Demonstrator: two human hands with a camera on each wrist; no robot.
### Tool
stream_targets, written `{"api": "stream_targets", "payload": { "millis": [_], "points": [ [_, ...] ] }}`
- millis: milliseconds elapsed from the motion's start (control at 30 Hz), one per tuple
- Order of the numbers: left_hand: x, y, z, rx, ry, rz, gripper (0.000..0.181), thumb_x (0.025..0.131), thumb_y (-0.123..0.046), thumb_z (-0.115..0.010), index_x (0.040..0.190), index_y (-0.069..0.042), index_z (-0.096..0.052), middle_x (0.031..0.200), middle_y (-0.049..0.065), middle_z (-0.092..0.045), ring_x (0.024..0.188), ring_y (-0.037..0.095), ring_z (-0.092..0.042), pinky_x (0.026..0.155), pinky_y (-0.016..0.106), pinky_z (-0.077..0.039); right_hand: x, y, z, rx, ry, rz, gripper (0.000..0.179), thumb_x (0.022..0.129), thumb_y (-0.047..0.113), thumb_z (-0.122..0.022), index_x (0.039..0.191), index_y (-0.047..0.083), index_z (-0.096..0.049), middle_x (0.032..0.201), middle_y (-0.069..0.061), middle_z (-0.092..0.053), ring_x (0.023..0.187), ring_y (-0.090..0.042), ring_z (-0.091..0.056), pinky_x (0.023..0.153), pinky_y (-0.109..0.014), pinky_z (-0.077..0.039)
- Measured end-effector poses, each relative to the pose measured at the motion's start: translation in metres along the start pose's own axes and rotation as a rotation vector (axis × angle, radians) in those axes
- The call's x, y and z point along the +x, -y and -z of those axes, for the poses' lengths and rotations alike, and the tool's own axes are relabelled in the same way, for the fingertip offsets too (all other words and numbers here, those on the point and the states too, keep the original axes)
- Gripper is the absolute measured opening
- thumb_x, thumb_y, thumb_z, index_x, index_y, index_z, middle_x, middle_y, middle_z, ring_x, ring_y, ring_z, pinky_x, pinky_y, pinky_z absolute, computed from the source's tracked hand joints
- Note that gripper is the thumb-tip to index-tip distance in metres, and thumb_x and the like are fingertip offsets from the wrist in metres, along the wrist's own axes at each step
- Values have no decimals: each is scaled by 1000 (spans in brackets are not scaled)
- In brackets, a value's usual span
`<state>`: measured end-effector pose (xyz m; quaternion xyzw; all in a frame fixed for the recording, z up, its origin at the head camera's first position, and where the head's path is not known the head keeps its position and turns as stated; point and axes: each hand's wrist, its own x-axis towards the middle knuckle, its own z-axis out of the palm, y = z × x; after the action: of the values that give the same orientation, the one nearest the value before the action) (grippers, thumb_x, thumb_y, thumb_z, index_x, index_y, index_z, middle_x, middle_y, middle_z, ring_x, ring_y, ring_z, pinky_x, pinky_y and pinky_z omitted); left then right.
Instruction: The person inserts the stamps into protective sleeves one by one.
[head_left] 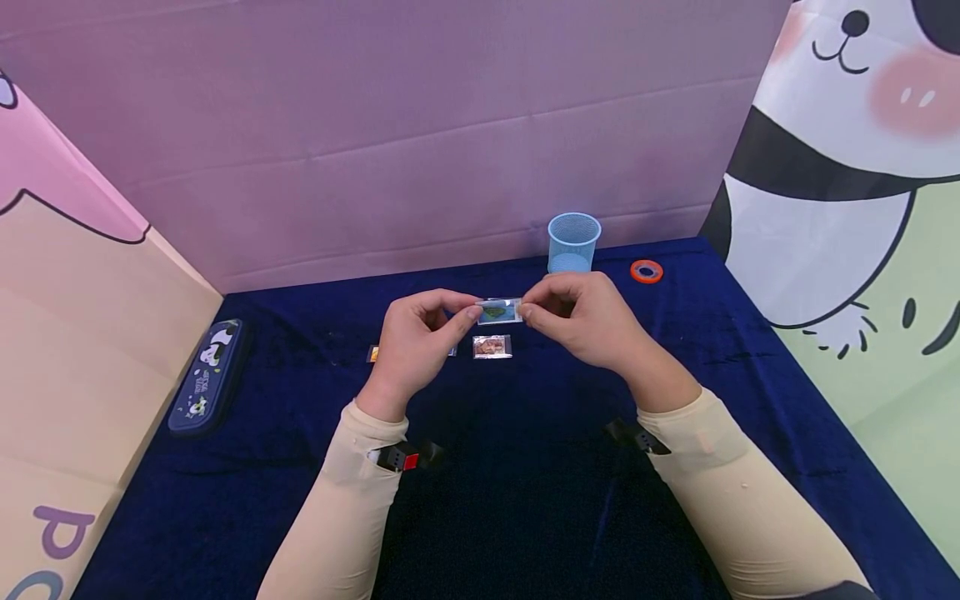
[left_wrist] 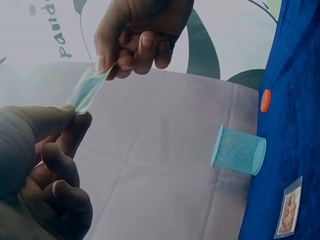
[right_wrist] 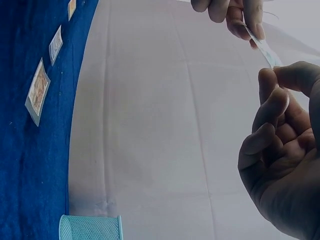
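Between both hands, above the table, is a small blue-and-green picture card (head_left: 499,313) in a clear plastic sleeve. My left hand (head_left: 417,343) pinches its left end between thumb and index finger. The right hand (head_left: 588,320) pinches the opposite end the same way. In the left wrist view the sleeved card (left_wrist: 89,92) is stretched between the two pairs of fingertips, tilted. Below it on the cloth lies a brownish sleeved card (head_left: 492,347). Further left, partly hidden by my left hand in the head view, are a pale sleeved card (right_wrist: 56,45) and an orange one (right_wrist: 72,9).
A light-blue mesh cup (head_left: 573,242) stands at the back, just beyond my right hand. An orange-red tape roll (head_left: 647,271) lies right of it. At the left edge of the dark-blue cloth (head_left: 510,500) rests a navy panda case (head_left: 207,377). Printed fabric walls surround the table.
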<state>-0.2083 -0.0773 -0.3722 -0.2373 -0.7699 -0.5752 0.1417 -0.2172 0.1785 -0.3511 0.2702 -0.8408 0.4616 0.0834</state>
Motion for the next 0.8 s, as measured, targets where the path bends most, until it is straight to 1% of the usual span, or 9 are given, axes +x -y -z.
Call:
{"api": "stream_targets", "payload": {
  "millis": [67,233,300,500,700,800],
  "points": [
    [0,0,0,-1,1,-3,13,99,-22,-76,106,-13,-82,74,3,-61,51,22,-43,45,30,-34,0,1,0,6,0,0,8,100,19,-74,100,12,-80,87,-1,-70,71,-20,-59,60,-29,-49],
    [0,0,0,-6,2,-5,13,99,-23,-76,105,-13,-82,73,10,-59,51,22,-43,45,30,-34,-1,3,1,26,-1,-11,9,100,19,-74,101,12,-80,87,-2,-71,72,-21,-59,60,-28,-49],
    [0,0,0,-8,0,-4,13,99,-23,-76,105,-13,-82,73,10,-59,51,22,-43,45,29,-34,-1,4,1,30,0,-15,9,100,19,-74,101,12,-80,87,-2,-71,72,-21,-59,61,-28,-49],
    [-1,0,-1,-19,-4,0,13,99,-22,-76,105,-13,-82,74,7,-59,52,22,-42,46,29,-34,-1,4,1,36,11,-18,7,100,18,-73,100,12,-77,87,-2,-72,73,-21,-61,62,-29,-49],
    [-2,-1,-1,-21,-3,3,12,99,-23,-76,105,-14,-82,78,3,-63,52,22,-43,46,29,-35,-1,3,1,24,12,-17,5,100,17,-74,100,13,-77,87,0,-71,72,-21,-60,61,-30,-49],
    [-2,-1,-1,-16,-9,-4,12,99,-23,-77,105,-14,-82,76,4,-61,51,22,-43,46,29,-35,-2,3,2,9,-1,-11,4,99,17,-74,100,14,-76,86,0,-69,71,-21,-59,60,-31,-49]
  ]
}}
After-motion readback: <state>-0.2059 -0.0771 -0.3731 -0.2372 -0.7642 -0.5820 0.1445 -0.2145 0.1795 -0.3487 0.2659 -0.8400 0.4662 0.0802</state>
